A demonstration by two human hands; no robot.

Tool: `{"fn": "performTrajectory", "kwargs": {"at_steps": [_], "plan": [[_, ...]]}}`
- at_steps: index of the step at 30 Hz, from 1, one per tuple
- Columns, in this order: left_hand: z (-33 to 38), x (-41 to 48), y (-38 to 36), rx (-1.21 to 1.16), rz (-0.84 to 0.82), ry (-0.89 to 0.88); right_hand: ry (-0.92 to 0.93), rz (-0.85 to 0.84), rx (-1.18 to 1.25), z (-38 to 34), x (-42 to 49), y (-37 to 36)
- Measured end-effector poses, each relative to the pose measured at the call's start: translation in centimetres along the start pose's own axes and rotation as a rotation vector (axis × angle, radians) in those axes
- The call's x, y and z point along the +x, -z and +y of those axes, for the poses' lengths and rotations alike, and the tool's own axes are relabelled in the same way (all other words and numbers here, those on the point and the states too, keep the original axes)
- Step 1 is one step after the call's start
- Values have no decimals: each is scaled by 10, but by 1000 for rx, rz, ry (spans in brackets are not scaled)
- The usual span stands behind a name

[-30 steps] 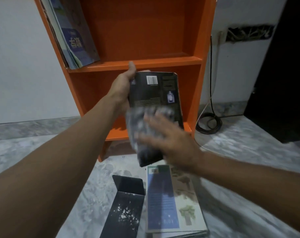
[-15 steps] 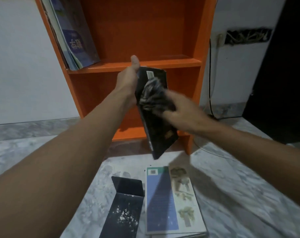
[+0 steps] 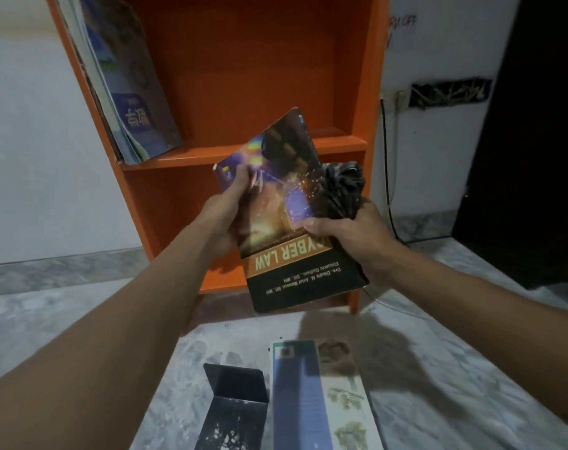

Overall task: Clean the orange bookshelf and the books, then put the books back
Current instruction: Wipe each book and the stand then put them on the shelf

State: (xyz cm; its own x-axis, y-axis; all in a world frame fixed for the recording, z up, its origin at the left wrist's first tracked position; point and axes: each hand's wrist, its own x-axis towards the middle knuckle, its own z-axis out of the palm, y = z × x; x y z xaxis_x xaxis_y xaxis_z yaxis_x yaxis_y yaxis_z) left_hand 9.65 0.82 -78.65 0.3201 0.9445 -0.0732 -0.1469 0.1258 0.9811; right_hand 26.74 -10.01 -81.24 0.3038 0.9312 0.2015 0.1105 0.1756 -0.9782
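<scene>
The orange bookshelf (image 3: 243, 76) is stood on the floor (image 3: 455, 368), with thin blue-covered books (image 3: 130, 102) leaned against its left side on the upper shelf. The dark CYBER LAW book (image 3: 289, 241) is held tilted and upside down before the lower shelf, gripped by the left hand (image 3: 225, 216) and the right hand (image 3: 351, 235), where a crumpled dark cloth (image 3: 342, 186) is bunched. A blue-and-cream book (image 3: 312, 394) is laid flat on the floor.
</scene>
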Motion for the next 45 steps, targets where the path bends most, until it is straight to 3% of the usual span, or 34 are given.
{"fn": "performTrajectory", "kwargs": {"at_steps": [3,6,8,11,15,17,20,21,23,26,28,30,32,34,37,39,41,45], "plan": [[0,8,12,-147,-63,-48,-117,-20,144,8,-1,1],[2,12,6,-39,-44,-118,-133,94,241,0,11,5],[1,7,-3,51,-33,-141,-69,219,317,-15,25,8],[1,4,-12,75,36,-175,175,372,123,-31,33,17],[8,11,0,3,147,-239,449,-34,-493,11,-5,17],[14,12,14,-65,196,-269,444,-196,-797,50,-21,24],[15,8,34,-23,217,-287,343,-694,-1127,80,-40,39],[14,8,37,0,217,-290,333,-721,-1161,76,-42,42],[10,6,35,26,215,-289,381,-447,-1033,56,-36,45],[5,4,26,45,165,-279,636,86,-835,6,-7,44],[3,3,15,42,121,-255,769,244,-834,-29,12,40],[3,4,0,48,88,-259,747,277,-870,-44,23,29],[2,5,-13,57,77,-288,698,197,-950,-25,20,16],[4,4,-18,54,96,-299,705,-2,-1056,22,0,5],[6,2,-11,23,107,-294,576,-477,-1236,80,-40,4],[5,0,-2,28,134,-286,588,-592,-1369,86,-50,11],[1,0,4,0,141,-273,572,-437,-1218,64,-45,18],[-5,1,4,-19,135,-143,755,118,-826,-8,-15,22]]}}
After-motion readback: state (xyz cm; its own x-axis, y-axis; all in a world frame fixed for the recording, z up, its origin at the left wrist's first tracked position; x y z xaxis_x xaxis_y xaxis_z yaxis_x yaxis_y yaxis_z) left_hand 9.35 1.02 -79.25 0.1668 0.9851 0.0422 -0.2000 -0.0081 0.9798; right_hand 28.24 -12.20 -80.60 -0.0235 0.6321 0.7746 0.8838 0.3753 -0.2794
